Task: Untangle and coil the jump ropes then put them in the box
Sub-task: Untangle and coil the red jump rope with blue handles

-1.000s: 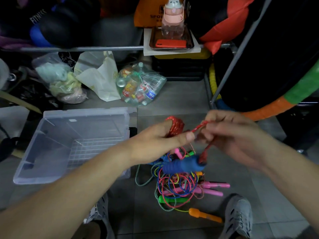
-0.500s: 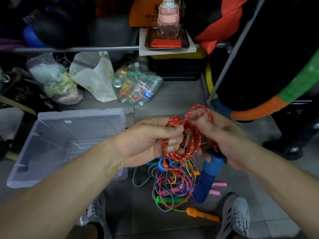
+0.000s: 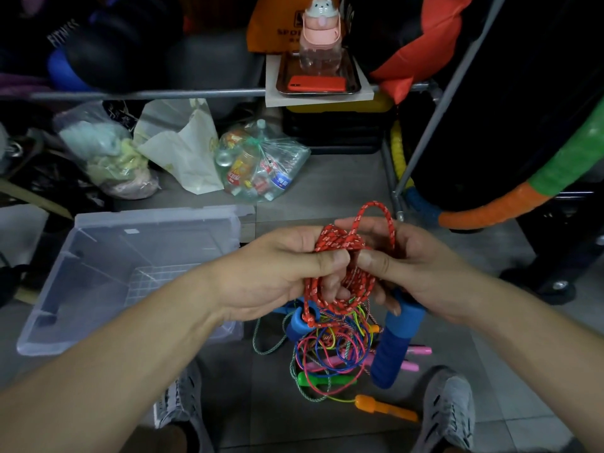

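Observation:
A red braided jump rope [image 3: 340, 243] is coiled in several loops around the fingers of my left hand [image 3: 281, 273], which grips the bundle. My right hand [image 3: 411, 263] holds a loose loop of the same rope and one blue foam handle [image 3: 392, 348] that hangs down from it. The other blue handle [image 3: 299, 323] dangles below my left hand. On the floor under my hands lies a tangled pile of thin coloured ropes [image 3: 333, 351] with green, pink and orange handles. A clear plastic box [image 3: 98, 256] stands to the left.
My two grey shoes [image 3: 447, 410] flank the pile. Plastic bags [image 3: 261, 165] of bottles and cloth lie behind the box. A metal rack leg [image 3: 438, 106] and padded gear stand at right. A tray with a red phone [image 3: 317, 83] sits on the rack.
My right hand has laid more of the red rope onto the coil in my left hand and come close against it. The blue handle has swung down to hang from my right hand.

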